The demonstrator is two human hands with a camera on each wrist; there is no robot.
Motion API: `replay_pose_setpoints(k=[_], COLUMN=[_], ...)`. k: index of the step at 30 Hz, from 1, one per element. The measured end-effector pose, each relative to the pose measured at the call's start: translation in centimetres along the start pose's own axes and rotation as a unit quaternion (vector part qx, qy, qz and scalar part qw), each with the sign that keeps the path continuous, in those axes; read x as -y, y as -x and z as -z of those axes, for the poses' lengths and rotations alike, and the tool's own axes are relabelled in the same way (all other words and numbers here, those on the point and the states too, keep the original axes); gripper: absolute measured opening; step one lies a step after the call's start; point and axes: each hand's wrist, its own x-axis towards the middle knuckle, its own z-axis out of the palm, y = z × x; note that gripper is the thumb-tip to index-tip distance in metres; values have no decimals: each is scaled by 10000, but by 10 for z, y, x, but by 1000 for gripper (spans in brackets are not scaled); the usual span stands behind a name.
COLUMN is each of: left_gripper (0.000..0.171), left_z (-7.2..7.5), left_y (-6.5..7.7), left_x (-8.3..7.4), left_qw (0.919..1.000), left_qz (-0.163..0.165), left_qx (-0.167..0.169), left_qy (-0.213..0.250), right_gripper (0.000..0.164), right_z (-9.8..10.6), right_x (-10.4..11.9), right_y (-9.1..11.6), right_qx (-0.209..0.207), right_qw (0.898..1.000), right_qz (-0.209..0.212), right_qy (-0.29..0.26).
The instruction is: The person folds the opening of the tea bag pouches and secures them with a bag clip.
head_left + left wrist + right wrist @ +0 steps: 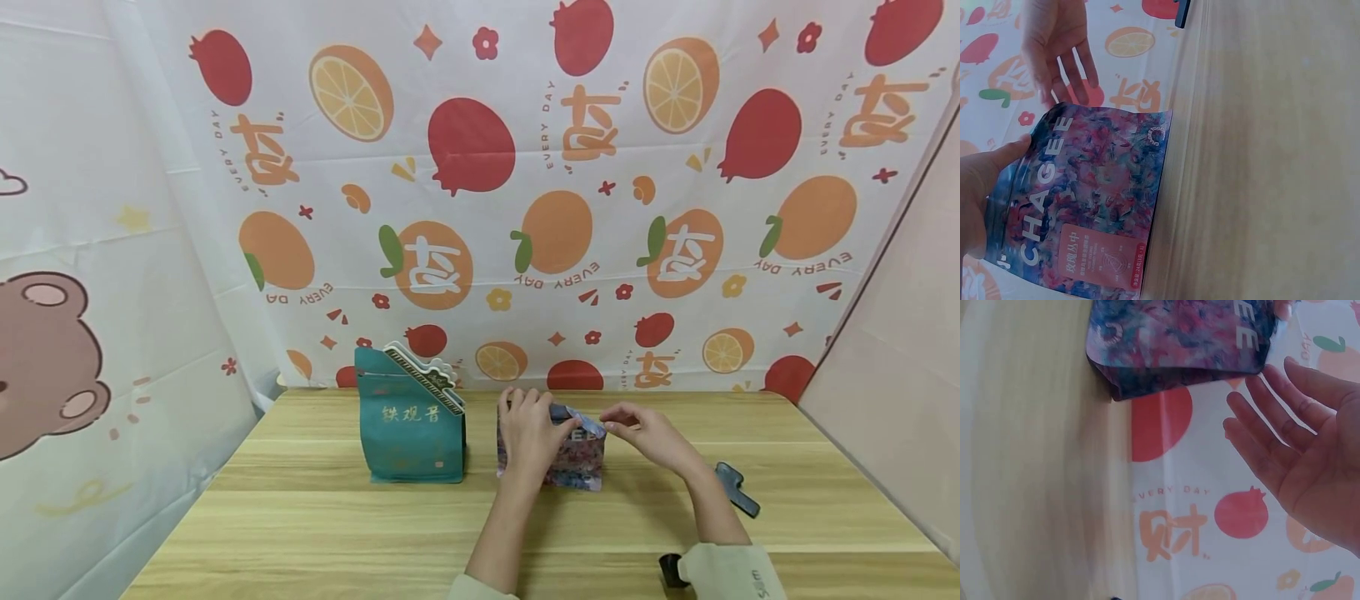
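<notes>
A small pouch (577, 457) in mottled pink, purple and blue stands upright on the table, "CHAGEE" printed across its front. My left hand (527, 429) grips its top edge, the thumb (1013, 152) on the front and the other fingers behind. At the pouch's upper right corner is my right hand (648, 433), palm facing it and fingers loosely extended. In the right wrist view its fingertips (1254, 384) come up to that corner; whether they touch it I cannot tell.
Left of the pouch stands a teal tea bag (408, 442), a decorated clip (427, 379) across its slanted top. A dark grey angular object (738, 490) lies on the wooden table (360, 533) near my right forearm. Behind hangs a fruit-printed cloth (480, 250).
</notes>
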Motion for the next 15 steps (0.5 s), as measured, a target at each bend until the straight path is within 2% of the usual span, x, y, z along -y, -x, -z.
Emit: replay_pose_setpoints(k=[7, 15], left_gripper=[47, 47], left_z=[-1, -1], left_y=[0, 0], left_x=[0, 0], left_qw=[9999, 10000], left_qz=[56, 34], left_qx=[128, 58], left_qy=[-28, 13], right_gripper=[18, 19], right_z=[17, 33], right_x=[-3, -12], right_y=[7, 15], right_qx=[-272, -519], right_qw=[9987, 9940], right_qz=[-153, -439], right_qy=[404, 861])
